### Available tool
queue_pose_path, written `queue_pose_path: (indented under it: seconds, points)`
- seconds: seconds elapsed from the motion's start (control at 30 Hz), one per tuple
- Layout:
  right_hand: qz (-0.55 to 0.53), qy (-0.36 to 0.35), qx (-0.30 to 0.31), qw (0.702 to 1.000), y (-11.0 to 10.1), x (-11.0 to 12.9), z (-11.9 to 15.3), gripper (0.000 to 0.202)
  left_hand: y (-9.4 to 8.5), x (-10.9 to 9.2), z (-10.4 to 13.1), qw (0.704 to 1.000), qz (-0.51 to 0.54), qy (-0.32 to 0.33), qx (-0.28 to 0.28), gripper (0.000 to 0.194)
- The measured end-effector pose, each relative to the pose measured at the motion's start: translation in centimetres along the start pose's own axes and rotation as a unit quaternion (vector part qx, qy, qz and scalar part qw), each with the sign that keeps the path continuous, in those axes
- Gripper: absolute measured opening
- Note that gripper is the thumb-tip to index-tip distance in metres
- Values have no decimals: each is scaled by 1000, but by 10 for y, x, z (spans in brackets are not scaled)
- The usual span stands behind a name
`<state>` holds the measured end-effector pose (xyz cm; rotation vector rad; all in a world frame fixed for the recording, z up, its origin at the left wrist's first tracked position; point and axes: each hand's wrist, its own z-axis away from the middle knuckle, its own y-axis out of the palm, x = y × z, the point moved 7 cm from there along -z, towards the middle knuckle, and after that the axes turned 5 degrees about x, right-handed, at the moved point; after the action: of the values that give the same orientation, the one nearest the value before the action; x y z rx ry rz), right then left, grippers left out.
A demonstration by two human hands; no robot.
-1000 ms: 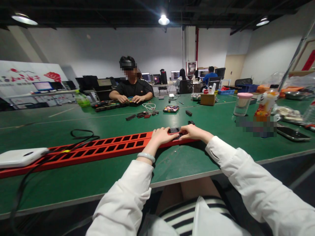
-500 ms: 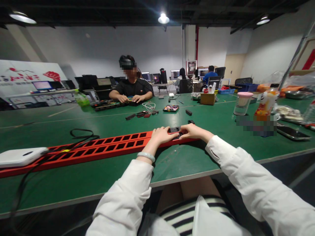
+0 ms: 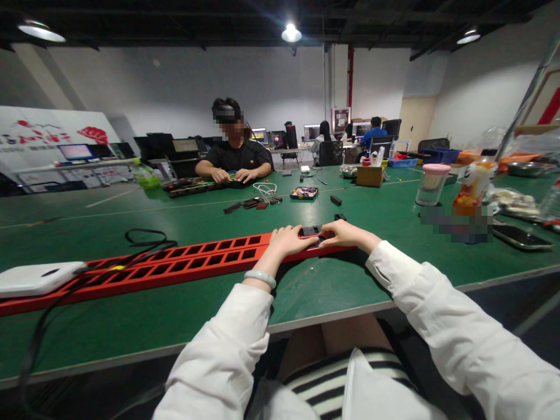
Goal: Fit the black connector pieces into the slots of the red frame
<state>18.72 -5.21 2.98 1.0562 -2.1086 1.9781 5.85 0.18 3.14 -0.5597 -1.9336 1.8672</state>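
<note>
Crosswise, red slotted frame [image 3: 196, 276]: lay on the green counter [image 3: 109, 326] in front of the person, two rows of openings along its length, its right part under both hands.
Left hand [image 3: 286, 240]: rested over the frame, fingers on the far side and thumb reaching right, beside a black insert [image 3: 310, 231] in the frame; a pale bracelet [image 3: 259, 280] circled the wrist.
Right hand [image 3: 343, 233]: bent over the right end, thumb and forefinger curled close to the insert.
Gap between hands: very small, tips just beside each other; how tightly either one gripped could not be told.
White power bank [image 3: 41, 279]: sat on the frame's left end, a black cable [image 3: 149, 239] looping near it.
Black blocks: one [image 3: 335, 200] lay on the counter beyond the right hand, another [image 3: 340, 217] just past its knuckles.
Farther back: a heap of dark pieces [image 3: 254, 203] near a white cable [image 3: 268, 189], and a small tray [image 3: 301, 199] of colourful items.
Across the counter: a co-worker [image 3: 236, 154] in black sat with forearms on it.
Right side: a pink-lidded cup [image 3: 431, 186], a bottle [image 3: 470, 181] and a phone [image 3: 522, 236].
</note>
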Motion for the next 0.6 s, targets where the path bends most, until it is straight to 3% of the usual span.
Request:
queue_pose_path:
  seconds: [0.23,0.6]
  points:
    - [10,-15,0,1000,0,4,2,25,3,2,-2,1000,3,-6,6,86]
    - [39,-52,-14,998,0,14,5,30,4,1,-4,1000,-8,-4,-12,88]
